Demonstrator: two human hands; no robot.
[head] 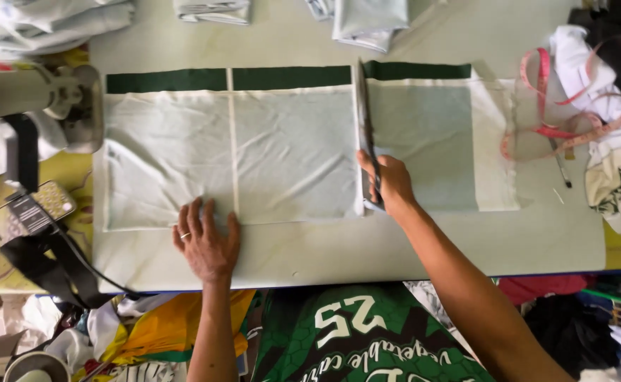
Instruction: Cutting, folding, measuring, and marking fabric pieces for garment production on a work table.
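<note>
We see the left hand (206, 244) lying flat, fingers spread and gripping nothing, on the lower edge of a pale mint-green rectangular cloth panel with a dark green top band (289, 148), spread across the middle of the frame on a light cutting table (338, 251). The right hand (388, 185), right of centre, is closed around the handles of long metal fabric scissors (364, 113), whose blades run straight up the frame along the line between this panel and a second pale green cloth piece (430, 141) lying just beside it on the right. A pink measuring tape (551, 106) coils at the upper right near a heap of white fabric scraps (607, 106). A cream sewing machine (34, 95) sits at the left edge of the frame.
</note>
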